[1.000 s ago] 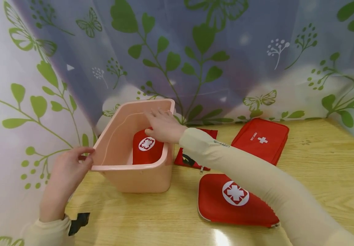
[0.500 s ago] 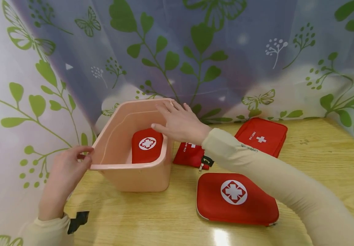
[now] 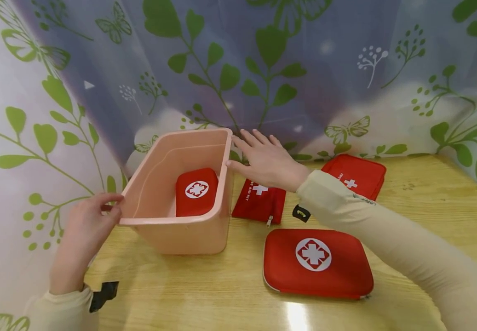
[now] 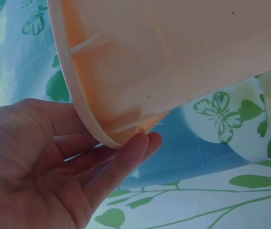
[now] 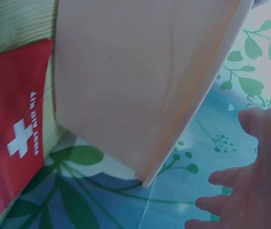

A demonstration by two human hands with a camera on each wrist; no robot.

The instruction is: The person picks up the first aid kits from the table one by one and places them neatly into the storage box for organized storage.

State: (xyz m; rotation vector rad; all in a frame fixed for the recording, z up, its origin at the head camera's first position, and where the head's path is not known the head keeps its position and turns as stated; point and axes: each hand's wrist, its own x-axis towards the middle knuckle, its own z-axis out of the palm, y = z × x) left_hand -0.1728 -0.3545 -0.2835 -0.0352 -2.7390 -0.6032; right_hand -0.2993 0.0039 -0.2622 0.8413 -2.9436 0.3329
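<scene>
A pink plastic bin [image 3: 194, 234] stands on the table at the left, with a red first aid case [image 3: 208, 202] lying inside it. My left hand [image 3: 91, 227] pinches the bin's rim at its near left corner; the left wrist view shows thumb and fingers round the lip [image 4: 80, 102]. Spread fingers mark my right hand [image 3: 265, 161], which holds nothing and hovers beside the bin's right rim. Below it on the table lies a red first aid kit pouch [image 3: 259, 200] with a zipper, close against the bin. The right wrist view also has this pouch [image 5: 18, 129].
A larger red zipped case [image 3: 317, 264] with a white cross emblem lies in front on the wooden table [image 3: 180, 294]. Another red first aid pouch [image 3: 358, 174] lies at the back right, partly behind the right sleeve. A patterned curtain [image 3: 325, 69] stands behind the table.
My right hand has moved from over the bin to the right, out past its rim, uncovering the case inside and more of the pouch. My left hand stays on the rim.
</scene>
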